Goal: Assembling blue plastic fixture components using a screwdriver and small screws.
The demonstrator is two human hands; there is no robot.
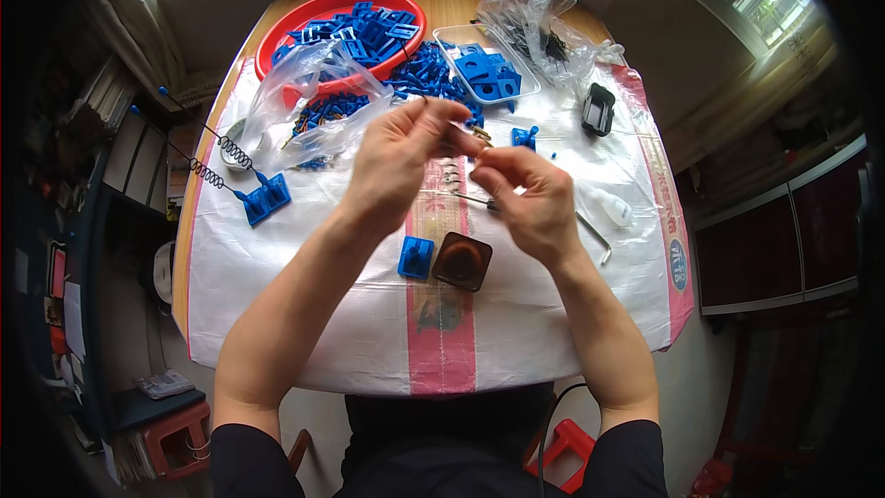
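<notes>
My left hand (396, 161) and my right hand (533, 198) meet over the middle of the table, fingers drawn together. Small brass-coloured pieces (481, 135) show at the fingertips, too small to make out fully. Just below the left fingers is a wire coil (450, 171). A thin dark rod (473, 199) runs up to my right hand; whether it is held or lies behind cannot be told. Nearer to me, a blue square part (416, 258) sits beside a dark brown square block (463, 261) with a round hollow. Beyond my right hand stands a small blue part (524, 136).
A red basin (267, 41) of blue parts, a clear tray (533, 88) and plastic bags (544, 0) fill the far side. Blue pieces with coiled wires (267, 198) lie left. Rightward are a black case (598, 109), a white bottle (615, 207) and an L-shaped metal rod (595, 238).
</notes>
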